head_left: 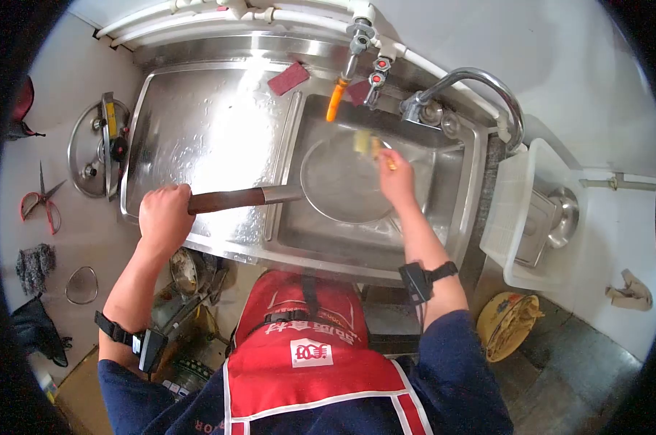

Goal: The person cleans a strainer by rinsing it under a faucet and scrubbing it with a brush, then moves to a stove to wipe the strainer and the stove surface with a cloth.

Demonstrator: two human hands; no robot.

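Note:
My left hand (pixel 166 215) is wrapped round the brown handle (pixel 226 201) of a metal pan (pixel 346 181), whose round body lies in or just over the sink basin (pixel 444 174). My right hand (pixel 397 176) is above the pan's right side, its fingers closed on a small brush (pixel 375 148) with a yellowish head that is blurred. An orange-tipped tap (pixel 336 99) hangs over the basin's back edge, behind the pan. Whether the brush touches the pan, I cannot tell.
The wet metal drainboard (pixel 197 138) lies left of the basin, a red scouring pad (pixel 288 78) at its back. A curved faucet (pixel 487 76) stands at the back right. A white plastic basket (pixel 520 210) is right of the sink; a yellow bucket (pixel 507 328) stands lower.

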